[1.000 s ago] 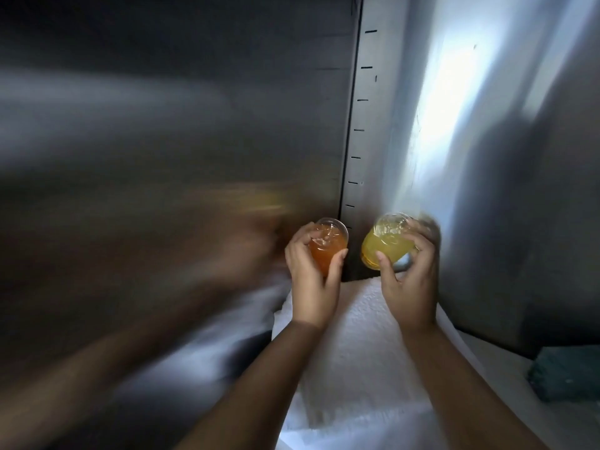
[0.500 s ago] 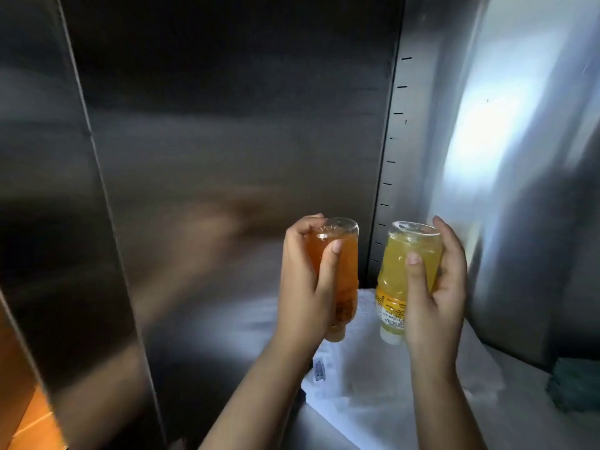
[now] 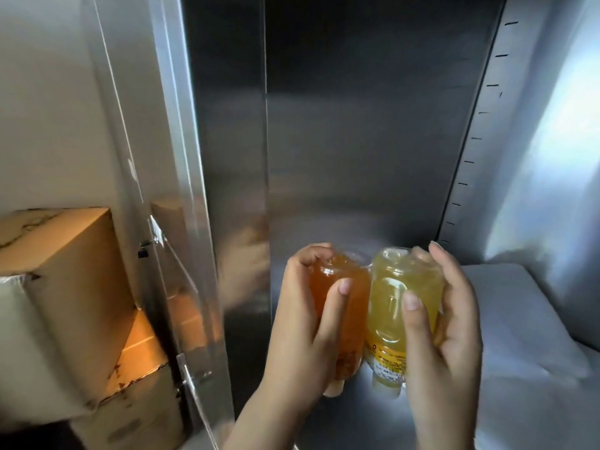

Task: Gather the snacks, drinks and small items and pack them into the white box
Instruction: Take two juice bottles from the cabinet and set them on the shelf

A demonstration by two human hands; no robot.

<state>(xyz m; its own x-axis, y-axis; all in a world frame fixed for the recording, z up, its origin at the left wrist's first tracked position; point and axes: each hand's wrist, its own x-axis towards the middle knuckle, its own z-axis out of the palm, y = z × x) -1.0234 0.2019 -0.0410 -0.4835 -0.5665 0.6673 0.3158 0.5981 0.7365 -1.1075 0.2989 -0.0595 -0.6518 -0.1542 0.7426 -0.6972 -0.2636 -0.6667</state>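
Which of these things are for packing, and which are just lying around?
For the job: orange drink bottle, held by the left hand; yellow drink bottle, held by the right hand.
Just lying about: brown cardboard boxes; white sheet.

A brushed steel worktop (image 3: 350, 417) fills the lower middle and right of the view, closed in behind and on the right by upright steel walls. On its right part lies a white sheet (image 3: 526, 319), cloth or paper, spread flat with soft creases, its far edge near the back wall.
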